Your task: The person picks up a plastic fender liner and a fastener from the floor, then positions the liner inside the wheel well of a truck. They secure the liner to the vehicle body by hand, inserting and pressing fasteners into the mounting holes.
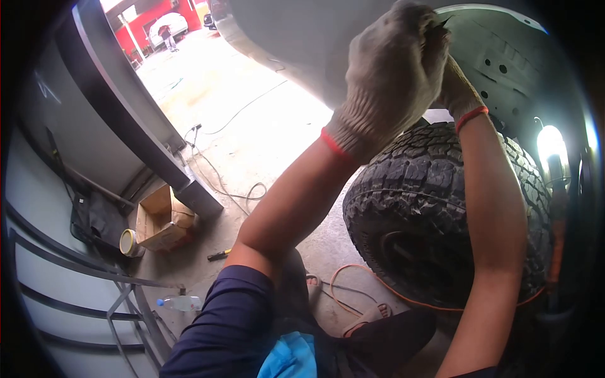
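Above the knobby tyre [435, 208], both gloved hands are raised to the edge of the wheel arch [504, 63], where the grey body panel [302, 44] meets the pale inner liner. The left hand [394, 75] is curled into a loose fist against that edge, with what seems a thin dark piece pinched at its fingertips, though what it is cannot be told. The right hand [459, 91] is mostly hidden behind the left, so its grip cannot be told; it appears to be pressed to the liner as a brace. A lit work lamp [550, 143] is hung to the right of the tyre, evidently to light the dark arch. To the left of the tyre, a cardboard box [161, 220], a tin [128, 242], a screwdriver [218, 254] and a plastic bottle [179, 303] are left on the concrete floor [252, 138], within reach, and an orange cable [340, 296] is trailed below the tyre.
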Motion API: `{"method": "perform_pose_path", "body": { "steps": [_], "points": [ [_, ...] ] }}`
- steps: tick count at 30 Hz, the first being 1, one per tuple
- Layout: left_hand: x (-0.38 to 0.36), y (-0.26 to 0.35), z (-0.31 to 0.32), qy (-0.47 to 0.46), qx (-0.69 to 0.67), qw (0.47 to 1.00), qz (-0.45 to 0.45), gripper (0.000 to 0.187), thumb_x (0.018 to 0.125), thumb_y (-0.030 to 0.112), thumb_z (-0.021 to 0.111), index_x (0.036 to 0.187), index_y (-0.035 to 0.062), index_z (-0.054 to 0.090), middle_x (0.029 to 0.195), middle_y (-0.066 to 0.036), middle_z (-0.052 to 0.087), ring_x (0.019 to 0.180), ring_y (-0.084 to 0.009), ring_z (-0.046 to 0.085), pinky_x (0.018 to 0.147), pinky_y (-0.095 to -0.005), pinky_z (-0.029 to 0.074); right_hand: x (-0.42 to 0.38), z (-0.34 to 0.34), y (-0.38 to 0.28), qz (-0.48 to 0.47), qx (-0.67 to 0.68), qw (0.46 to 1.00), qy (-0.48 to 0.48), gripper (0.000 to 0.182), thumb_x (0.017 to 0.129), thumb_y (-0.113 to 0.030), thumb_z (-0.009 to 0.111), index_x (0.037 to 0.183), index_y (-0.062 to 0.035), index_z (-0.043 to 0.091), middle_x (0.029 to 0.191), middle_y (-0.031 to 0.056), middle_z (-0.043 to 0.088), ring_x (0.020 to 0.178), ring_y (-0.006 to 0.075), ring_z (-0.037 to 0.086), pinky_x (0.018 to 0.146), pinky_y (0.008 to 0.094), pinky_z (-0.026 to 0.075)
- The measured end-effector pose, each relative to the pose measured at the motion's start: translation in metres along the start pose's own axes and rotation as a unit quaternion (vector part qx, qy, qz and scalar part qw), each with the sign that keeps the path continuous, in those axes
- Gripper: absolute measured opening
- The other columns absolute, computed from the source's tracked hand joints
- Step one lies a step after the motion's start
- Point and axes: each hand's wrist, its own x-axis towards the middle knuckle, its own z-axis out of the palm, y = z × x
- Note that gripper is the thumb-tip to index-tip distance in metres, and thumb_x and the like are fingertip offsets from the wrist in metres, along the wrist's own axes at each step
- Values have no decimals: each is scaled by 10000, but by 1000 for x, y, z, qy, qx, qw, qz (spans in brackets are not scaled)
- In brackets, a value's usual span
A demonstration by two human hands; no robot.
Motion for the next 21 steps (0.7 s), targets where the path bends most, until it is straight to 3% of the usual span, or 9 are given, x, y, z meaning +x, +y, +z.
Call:
{"method": "perform_pose_path", "body": {
  "steps": [2,9,10,12,13,15,19,21],
  "points": [
    [14,11,0,-107,43,993,-23,187,1034,200,528,1051,16,556,870,-207,667,802,-375,690,724,-478,552,2,0,-3,7,-32,999,13,443,1002,-438,570,1241,-71,634,1141,62,695,993,167,694,899,354,563],
    [32,-19,40,-82,171,976,102,173,1022,190,538,1037,18,538,871,-188,671,796,-401,680,700,-471,550,7,0,-6,2,-121,991,59,466,989,-456,578,1258,-78,624,1157,66,686,1008,173,685,909,352,557],
    [34,-15,38,-83,171,977,101,173,1022,190,538,1037,18,538,871,-188,671,796,-401,680,700,-471,550,8,-1,-6,2,-130,989,64,470,987,-459,579,1260,-79,622,1159,66,685,1010,173,684,910,351,556],
    [35,-7,34,-111,97,989,-9,163,1010,187,549,1054,31,539,888,-185,675,821,-399,678,716,-480,544,8,-1,-4,1,-145,987,71,477,983,-464,582,1265,-81,619,1164,67,682,1015,175,681,913,350,554],
    [31,-8,32,-111,95,989,-7,163,1010,187,549,1054,31,539,888,-185,675,821,-399,678,716,-480,544,7,-1,-4,0,-151,986,75,481,981,-467,583,1267,-82,618,1166,67,681,1017,176,680,915,350,553],
    [20,-15,30,0,56,993,100,132,993,174,565,1040,52,551,884,-187,676,817,-386,681,697,-474,544,5,-2,-3,-1,-160,984,80,488,978,-472,585,1272,-84,615,1171,68,678,1021,177,677,917,349,551],
    [29,-24,42,-3,116,987,115,112,983,179,573,997,70,555,862,-174,674,811,-369,687,683,-473,542,5,-4,-2,-7,-179,980,91,503,970,-482,590,1281,-88,609,1180,70,673,1029,180,672,923,347,548],
    [37,-27,51,-47,172,978,107,113,973,176,569,958,65,553,835,-164,671,797,-366,688,685,-471,554,7,-4,-2,-11,-189,977,96,510,967,-488,592,1286,-90,606,1184,71,670,1034,182,670,926,347,546]
  ]
}}
